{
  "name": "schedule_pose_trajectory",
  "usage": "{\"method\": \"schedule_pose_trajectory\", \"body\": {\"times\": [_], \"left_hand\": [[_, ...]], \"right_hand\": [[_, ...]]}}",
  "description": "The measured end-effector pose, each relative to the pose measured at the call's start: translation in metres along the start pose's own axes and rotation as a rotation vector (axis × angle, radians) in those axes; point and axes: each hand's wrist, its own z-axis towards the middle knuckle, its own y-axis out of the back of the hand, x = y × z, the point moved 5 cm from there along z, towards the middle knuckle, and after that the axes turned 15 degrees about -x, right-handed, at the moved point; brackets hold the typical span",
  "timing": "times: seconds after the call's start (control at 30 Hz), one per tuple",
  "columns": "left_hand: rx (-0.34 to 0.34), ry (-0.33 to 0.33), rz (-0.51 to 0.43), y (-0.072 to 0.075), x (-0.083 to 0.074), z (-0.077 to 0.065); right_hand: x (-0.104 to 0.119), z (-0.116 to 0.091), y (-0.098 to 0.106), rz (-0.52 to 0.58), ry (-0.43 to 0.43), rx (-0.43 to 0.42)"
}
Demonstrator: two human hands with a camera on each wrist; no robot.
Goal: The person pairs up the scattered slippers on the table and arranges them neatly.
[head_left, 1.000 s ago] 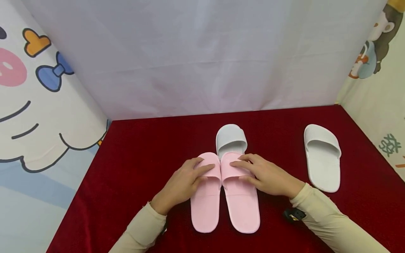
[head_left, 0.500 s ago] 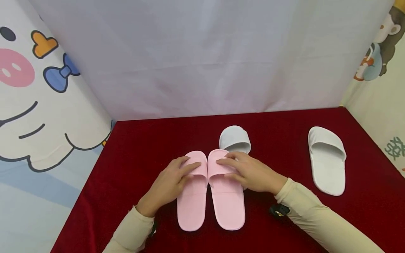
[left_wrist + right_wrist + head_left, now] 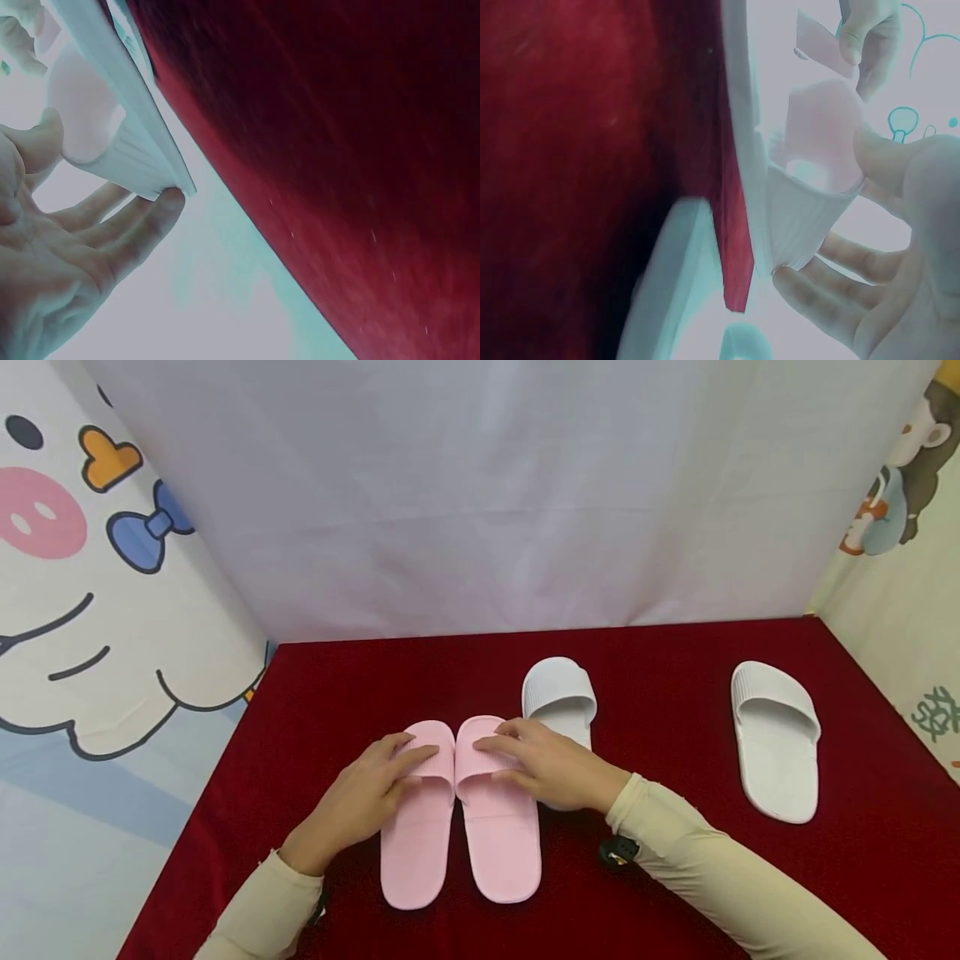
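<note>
Ops: Grip status?

Me: Both loaded. Left hand point(image 3: 360, 797) is pinching the left pink, rubbery-looking, round-toed slipper point(image 3: 416, 852); right hand point(image 3: 558, 768) has the matching right pink slipper point(image 3: 502, 847) the same way. Thumbs at the strap openings, fingers toward the toes.

Ops: Where's the pair?

Me: Left of middle on the red cloth-covered table point(image 3: 660, 693), toes to the far edge. Touching at the ribbed straps point(image 3: 444, 767), heels splayed apart. Left wrist view shows a gap under the toe, so I judge that one is off the cloth there. Heels: can't tell.

Ops: How do you carry it cleanly?

Me: Treat it as one unit. Same speed and height both sides, light inward pressure. Squeeze too hard and the straps probably fold.

Ops: Obstacles?

Me: White ribbed-strap slipper point(image 3: 557, 687) partly hidden by my right hand; can't tell if I'm touching it. Best to give it room. Second white slipper point(image 3: 780, 760) is near the table's right edge, well apart. For set-down: close the heel splay, lower level, square to the far edge, release both together.
</note>
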Motion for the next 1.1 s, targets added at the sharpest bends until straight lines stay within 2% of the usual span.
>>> {"method": "schedule_pose_trajectory", "body": {"times": [0.1,0.23,0.5,0.8,1.1], "left_hand": [[0.020,0.016,0.004,0.004,0.006,-0.002],[0.017,0.015,-0.003,0.001,0.010,-0.001],[0.004,-0.013,-0.005,-0.005,0.014,0.006],[0.009,0.042,-0.028,-0.012,0.027,0.010],[-0.018,0.102,-0.043,-0.019,0.042,0.030]], "right_hand": [[0.003,0.005,-0.006,0.008,-0.020,0.016],[0.002,0.010,-0.011,0.003,-0.020,0.033],[-0.001,0.016,-0.008,-0.010,-0.016,0.016],[-0.009,0.026,-0.013,-0.025,-0.020,0.032],[-0.021,0.050,-0.009,-0.028,-0.045,0.066]]}}
